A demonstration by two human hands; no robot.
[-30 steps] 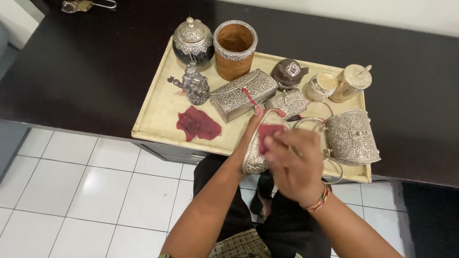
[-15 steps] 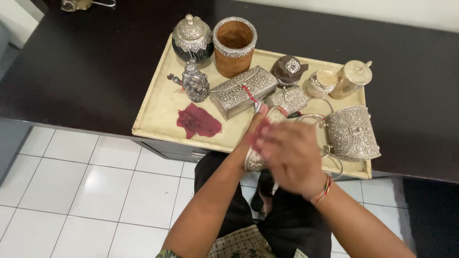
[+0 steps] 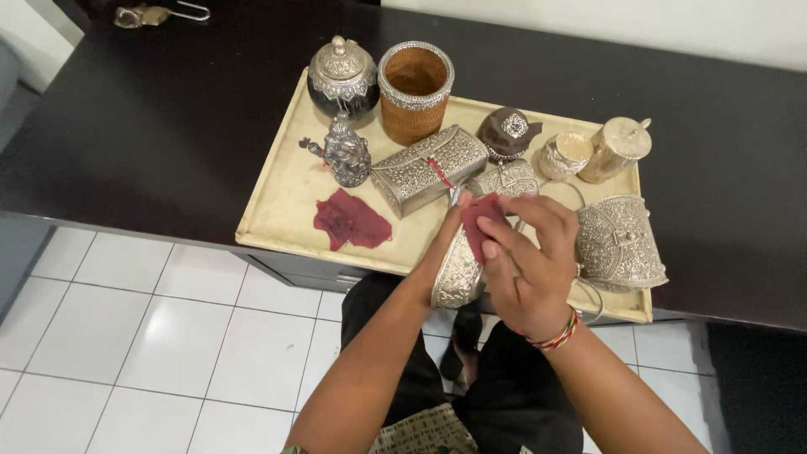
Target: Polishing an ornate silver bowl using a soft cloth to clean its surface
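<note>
Head view: left hand [image 3: 450, 231] grips an embossed silver purse [image 3: 459, 273] above the tray's [image 3: 277, 202] six-o'clock edge, long axis running twelve to six, while right hand [image 3: 525, 269], at three o'clock, pinches a red cloth [image 3: 481, 220] against its top.

1. We saw bright, even indoor light with soft shadows.
2. Glare glinted on the white floor tiles [image 3: 168, 336].
3. The right hand [image 3: 525, 269] looked slightly motion-blurred; everything else stayed sharp.
</note>
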